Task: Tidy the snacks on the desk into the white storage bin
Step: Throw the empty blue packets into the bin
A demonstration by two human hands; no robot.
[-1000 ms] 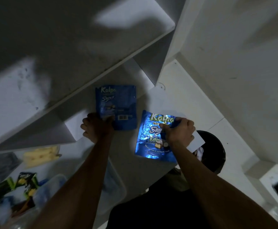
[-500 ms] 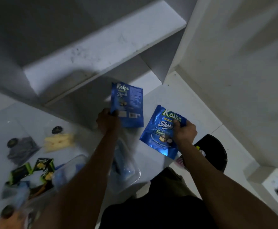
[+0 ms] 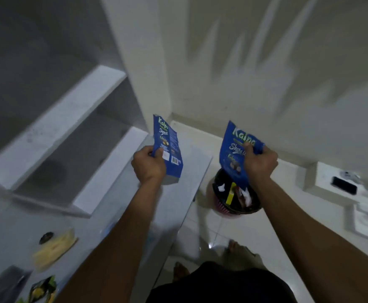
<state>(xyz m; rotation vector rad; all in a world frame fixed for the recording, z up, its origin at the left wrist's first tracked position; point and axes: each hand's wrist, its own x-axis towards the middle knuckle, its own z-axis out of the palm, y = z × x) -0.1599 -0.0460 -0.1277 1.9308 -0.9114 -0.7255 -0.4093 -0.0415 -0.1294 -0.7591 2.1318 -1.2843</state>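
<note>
1. While a person stands at the end of a white desk [image 3: 185,171], the head view shows each hand lifting a blue Kalpa snack pouch into the air.
2. Fingers and thumb of the left hand [image 3: 149,166] are curled round the lower edge of the left Kalpa pouch [image 3: 167,145], which is held upright above the desk's end, its barcode side partly facing the camera.
3. Pinched near its top corner by the right hand [image 3: 259,162], the right Kalpa pouch [image 3: 235,154] hangs tilted off the desk, above a black waste bin [image 3: 222,193] on the pale floor.
4. Lower left on the desk lie a pale yellow packet [image 3: 54,250], a green-and-yellow snack packet [image 3: 42,290] and a dark grey pouch [image 3: 10,283], all blurred.
5. White shelves [image 3: 54,127] stand at the desk's far left.
6. Whether the white storage bin is visible cannot be told.
</note>
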